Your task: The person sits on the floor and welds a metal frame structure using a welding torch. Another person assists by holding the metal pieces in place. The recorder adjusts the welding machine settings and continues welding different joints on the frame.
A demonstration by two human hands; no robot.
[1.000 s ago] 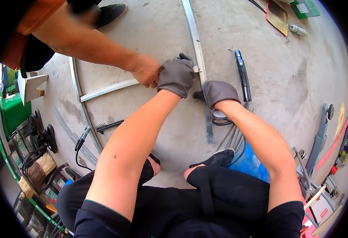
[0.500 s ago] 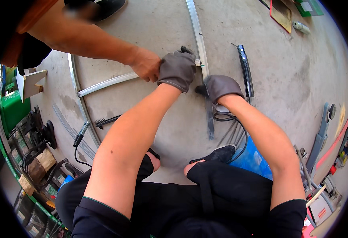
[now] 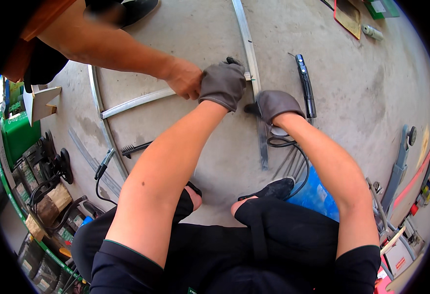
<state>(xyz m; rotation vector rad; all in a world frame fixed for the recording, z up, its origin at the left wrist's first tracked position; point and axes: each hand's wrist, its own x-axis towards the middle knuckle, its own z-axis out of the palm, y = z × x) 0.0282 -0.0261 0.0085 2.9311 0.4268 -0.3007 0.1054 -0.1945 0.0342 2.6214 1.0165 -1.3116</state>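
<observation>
My left hand, in a grey glove, is closed over the spot where a flat metal cross bar meets a long metal bar lying on the concrete floor. Just to the right, my gloved right hand rests on the long bar, closed on a dark tool whose tip shows at the thumb. A black cable runs out from under that hand. Another person's bare hand grips the cross bar, touching my left glove.
A second metal strip lies at the left, with a wire brush beside it. A long black tool lies right of my hands. A blue bag, a green crate and assorted gear line the edges.
Both my hands and the other person's hand stay at the bar joint. The view has shifted slightly, nothing was let go.
</observation>
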